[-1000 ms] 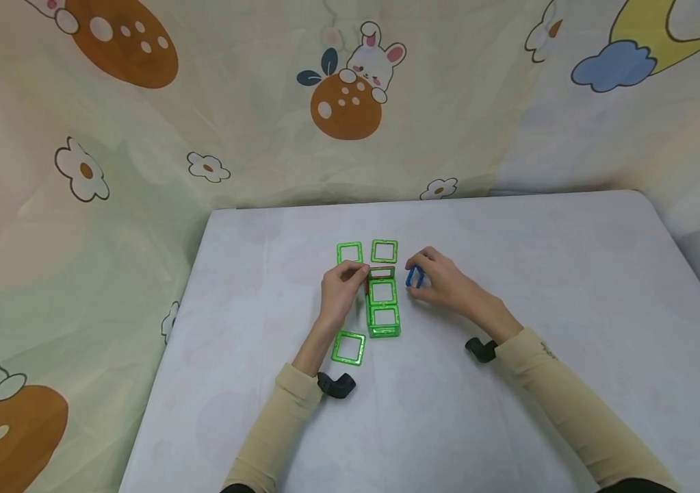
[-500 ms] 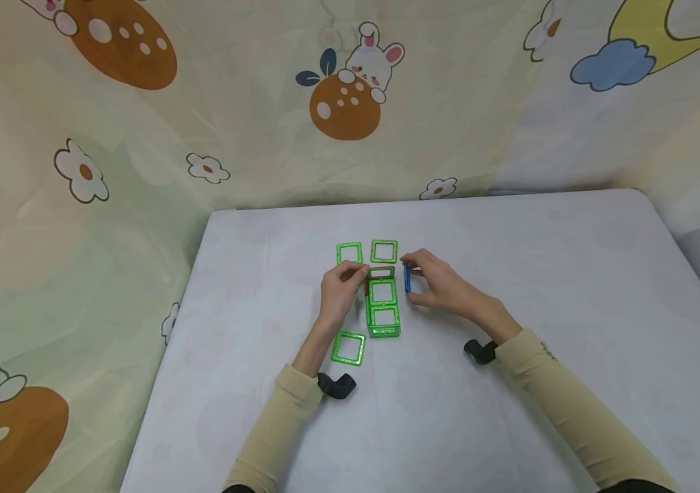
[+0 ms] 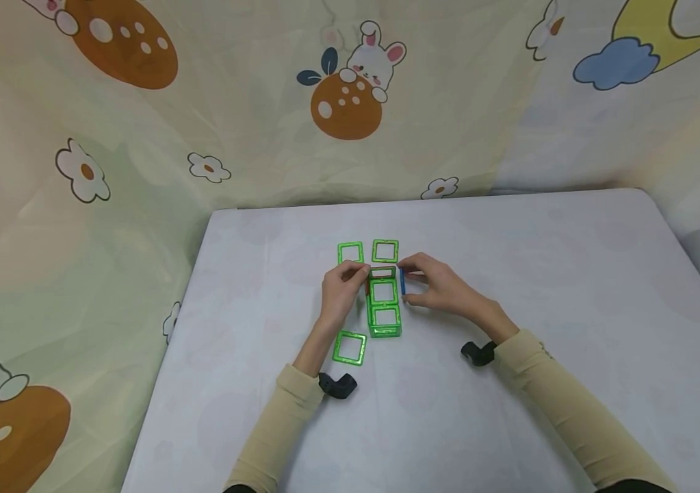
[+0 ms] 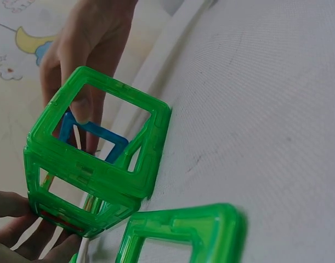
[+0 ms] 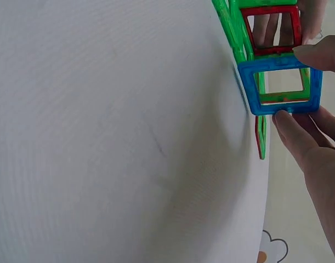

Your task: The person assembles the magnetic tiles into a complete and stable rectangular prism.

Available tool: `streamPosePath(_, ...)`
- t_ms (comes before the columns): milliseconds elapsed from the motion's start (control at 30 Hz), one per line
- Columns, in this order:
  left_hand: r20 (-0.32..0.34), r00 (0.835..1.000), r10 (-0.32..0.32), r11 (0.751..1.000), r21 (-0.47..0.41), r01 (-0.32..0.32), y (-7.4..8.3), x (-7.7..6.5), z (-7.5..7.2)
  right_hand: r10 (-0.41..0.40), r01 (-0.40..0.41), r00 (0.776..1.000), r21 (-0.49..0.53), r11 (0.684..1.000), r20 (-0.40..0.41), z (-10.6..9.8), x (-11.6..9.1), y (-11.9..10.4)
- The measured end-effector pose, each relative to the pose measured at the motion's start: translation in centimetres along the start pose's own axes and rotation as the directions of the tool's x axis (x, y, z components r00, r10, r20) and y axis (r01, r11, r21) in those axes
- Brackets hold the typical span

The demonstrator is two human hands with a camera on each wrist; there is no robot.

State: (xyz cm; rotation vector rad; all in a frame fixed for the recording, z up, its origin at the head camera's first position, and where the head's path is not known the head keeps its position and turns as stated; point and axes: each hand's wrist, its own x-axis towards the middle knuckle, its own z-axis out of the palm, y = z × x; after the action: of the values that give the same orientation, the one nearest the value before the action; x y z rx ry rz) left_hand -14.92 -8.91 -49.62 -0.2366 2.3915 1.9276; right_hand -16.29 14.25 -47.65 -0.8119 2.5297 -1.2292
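Note:
A row of joined green magnetic tiles [image 3: 384, 305] stands in the middle of the table, forming box shapes. My left hand [image 3: 340, 291] grips its far left corner with thumb and fingers. A red magnetic tile [image 5: 270, 10] is part of this structure in the right wrist view, with left-hand fingers behind it. At the structure's right side, my right hand [image 3: 442, 287] pinches a blue square magnetic tile [image 5: 252, 90] by opposite edges. That tile is upright on edge, close beside the structure; whether they touch I cannot tell.
Two loose green square tiles lie beyond the structure, one at the left [image 3: 350, 244] and one at the right [image 3: 385, 261]. Another green tile [image 3: 350, 334] lies near the left wrist. A patterned cloth [image 3: 251, 103] hangs behind the white table [image 3: 540, 260].
The blue tile has turned from slanted to upright on edge. My right hand has brought it left, up to the structure's side. The left hand has stayed in place.

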Motion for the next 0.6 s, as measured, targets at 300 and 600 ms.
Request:
streamPosePath(300, 0.010, 1.000, 0.010, 0.999, -0.034, -0.010, -0.05, -0.01, 0.10, -0.017, 0.017, 1.000, 0.098, 0.995, -0.004, 0.47, 0.20, 0.35)
streamPosePath(600, 0.004, 1.000, 0.003, 1.000, -0.028, -0.003, -0.05, -0.10, 0.04, -0.011, 0.010, 1.000, 0.113, 0.993, 0.009, 0.51, 0.23, -0.04)
